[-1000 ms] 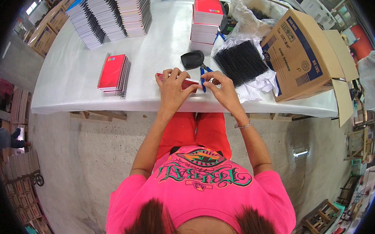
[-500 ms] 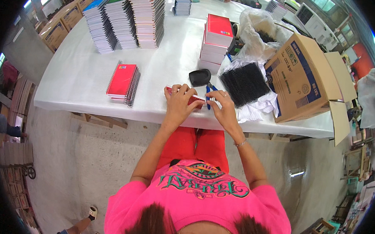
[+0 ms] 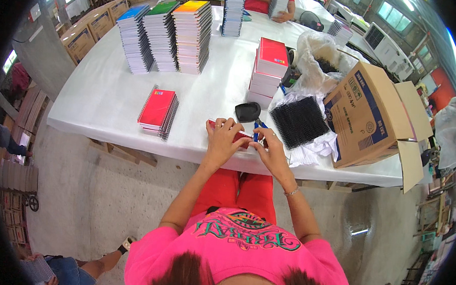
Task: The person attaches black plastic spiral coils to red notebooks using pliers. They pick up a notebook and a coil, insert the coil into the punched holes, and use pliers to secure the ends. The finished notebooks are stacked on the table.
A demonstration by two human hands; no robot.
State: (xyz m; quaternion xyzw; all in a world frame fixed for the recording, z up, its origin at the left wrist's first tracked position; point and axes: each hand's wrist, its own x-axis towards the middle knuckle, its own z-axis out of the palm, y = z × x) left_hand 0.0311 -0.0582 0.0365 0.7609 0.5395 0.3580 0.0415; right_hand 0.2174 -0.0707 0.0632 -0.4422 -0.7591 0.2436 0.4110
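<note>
My left hand (image 3: 221,143) is closed over a small red-covered notebook (image 3: 240,136) at the table's near edge, with much of its cover hidden under my fingers. At the notebook's right end, my right hand (image 3: 273,154) has thumb and fingers drawn together in a pinch; what is between them is too small to make out. Just beyond my right fingertips lie blue-handled pliers (image 3: 258,133), partly covered. A black dish (image 3: 247,112) sits behind them. To the right, a mat of black spiral binding coils (image 3: 299,122) rests on white crumpled wrapping.
Left of my hands is a small stack of red spiral notebooks (image 3: 157,109). Tall stacks of notebooks (image 3: 191,37) stand at the back, red notepads (image 3: 271,58) nearer. An open carton (image 3: 363,116) occupies the right. A co-worker's hand (image 3: 283,16) holds notebooks across the table.
The whole view has shifted, so the table sits lower and a co-worker's red shirt shows at the back. Another person at the lower left has come further into view. My hands keep their place at the notebook.
</note>
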